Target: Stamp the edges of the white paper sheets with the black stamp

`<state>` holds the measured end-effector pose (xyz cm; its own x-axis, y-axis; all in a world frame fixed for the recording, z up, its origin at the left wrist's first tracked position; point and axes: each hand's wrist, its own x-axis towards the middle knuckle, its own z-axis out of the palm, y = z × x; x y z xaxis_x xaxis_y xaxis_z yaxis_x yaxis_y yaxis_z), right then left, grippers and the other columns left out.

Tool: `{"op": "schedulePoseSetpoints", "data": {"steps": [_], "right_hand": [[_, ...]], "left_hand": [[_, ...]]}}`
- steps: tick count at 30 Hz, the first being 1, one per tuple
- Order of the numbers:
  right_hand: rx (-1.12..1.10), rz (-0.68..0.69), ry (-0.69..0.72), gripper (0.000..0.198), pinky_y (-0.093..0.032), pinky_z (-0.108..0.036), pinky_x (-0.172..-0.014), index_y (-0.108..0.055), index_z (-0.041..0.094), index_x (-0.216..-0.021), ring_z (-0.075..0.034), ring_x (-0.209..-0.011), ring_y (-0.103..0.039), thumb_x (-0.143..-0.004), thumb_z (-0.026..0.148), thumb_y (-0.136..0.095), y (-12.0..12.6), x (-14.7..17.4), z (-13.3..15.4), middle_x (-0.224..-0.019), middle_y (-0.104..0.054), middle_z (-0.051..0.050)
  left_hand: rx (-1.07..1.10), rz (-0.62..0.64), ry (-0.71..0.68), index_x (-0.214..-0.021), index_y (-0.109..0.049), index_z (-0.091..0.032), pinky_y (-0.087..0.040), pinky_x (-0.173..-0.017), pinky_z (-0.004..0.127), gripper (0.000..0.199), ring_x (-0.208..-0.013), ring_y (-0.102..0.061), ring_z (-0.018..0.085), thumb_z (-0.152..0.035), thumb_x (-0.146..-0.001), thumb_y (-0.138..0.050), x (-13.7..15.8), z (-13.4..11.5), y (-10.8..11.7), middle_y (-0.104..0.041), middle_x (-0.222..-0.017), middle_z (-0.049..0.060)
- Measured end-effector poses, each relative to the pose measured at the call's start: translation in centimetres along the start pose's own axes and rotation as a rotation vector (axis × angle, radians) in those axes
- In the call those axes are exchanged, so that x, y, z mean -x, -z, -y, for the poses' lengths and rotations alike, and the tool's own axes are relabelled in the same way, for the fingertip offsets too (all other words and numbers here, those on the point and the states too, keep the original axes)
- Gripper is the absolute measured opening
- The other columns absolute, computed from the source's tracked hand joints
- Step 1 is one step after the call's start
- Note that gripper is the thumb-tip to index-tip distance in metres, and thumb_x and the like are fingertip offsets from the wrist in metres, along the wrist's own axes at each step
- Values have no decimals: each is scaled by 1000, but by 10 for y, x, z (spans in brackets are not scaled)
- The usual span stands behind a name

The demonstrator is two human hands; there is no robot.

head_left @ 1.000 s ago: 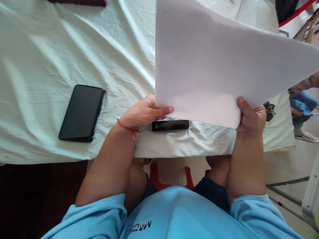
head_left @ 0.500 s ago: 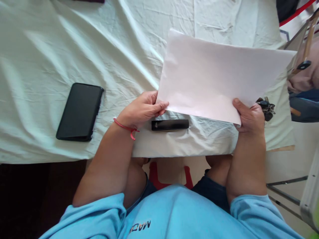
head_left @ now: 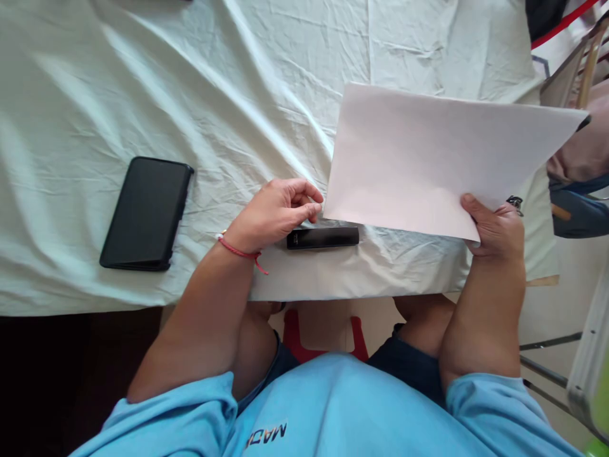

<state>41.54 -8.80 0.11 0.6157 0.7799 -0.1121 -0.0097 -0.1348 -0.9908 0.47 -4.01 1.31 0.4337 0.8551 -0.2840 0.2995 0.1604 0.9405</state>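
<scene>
The white paper (head_left: 428, 152) is over the pale cloth (head_left: 228, 120), in front of the person; the right hand (head_left: 497, 230) pinches its near edge by the right corner, thumb on top, the other fingers mostly hidden below; the left hand (head_left: 278, 214) has its fingers loosely curled, with nothing between them, just beside the paper's left corner; whether they touch it, I cannot tell.

In my judgement, the paper could droop or twist, because only one hand grips it; a tight thumb could crease the corner; the left hand, low near the black bar-shaped object (head_left: 323, 238), could knock it.

For containers, I see only a dark case, seemingly around the phone (head_left: 146, 214).
</scene>
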Motion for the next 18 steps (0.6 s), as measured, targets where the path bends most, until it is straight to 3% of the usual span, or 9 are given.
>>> {"op": "schedulePoseSetpoints", "data": {"steps": [3, 6, 9, 12, 18], "right_hand": [[8, -14, -5, 60, -73, -27, -81, -89, 17, -92, -17, -86, -82, -45, 38, -119, 4, 0, 1, -107, -92, -8], [13, -13, -6, 61, -72, -26, -82, -89, 14, -96, -17, -88, -82, -47, 35, -118, 8, 0, 1, -109, -91, -11], [47, -20, -21, 60, -72, -28, -81, -87, 14, -94, -18, -86, -81, -47, 34, -118, 16, -2, 0, -107, -90, -12], [63, -26, -13, 61, -72, -30, -81, -88, 16, -96, -19, -87, -81, -48, 35, -119, 25, -6, -2, -106, -90, -10], [100, -46, -27, 54, -70, -26, -78, -89, 15, -94, -17, -87, -80, -51, 34, -116, 34, -5, 2, -109, -91, -11]], "left_hand": [[-93, 6, -105, -109, -79, -21, -53, -76, 33, 34, -84, -69, 21, -47, -89, -90, 6, -6, 0, -77, -91, 2], [-254, 162, -256, -117, -83, -23, -58, -95, 36, 41, -108, -74, 26, -45, -85, -96, 13, -14, 1, -79, -113, 6], [-366, 294, -314, -124, -85, -24, -58, -103, 37, 33, -118, -76, 28, -36, -94, -85, 15, -16, 3, -80, -124, 8], [-413, 280, -324, -123, -86, -24, -58, -101, 36, 28, -114, -78, 27, -29, -97, -78, 14, -13, 6, -81, -123, 8], [-394, 165, -344, -120, -90, -26, -59, -98, 36, 28, -108, -77, 26, -31, -94, -82, 12, -9, 12, -82, -115, 6]]}}
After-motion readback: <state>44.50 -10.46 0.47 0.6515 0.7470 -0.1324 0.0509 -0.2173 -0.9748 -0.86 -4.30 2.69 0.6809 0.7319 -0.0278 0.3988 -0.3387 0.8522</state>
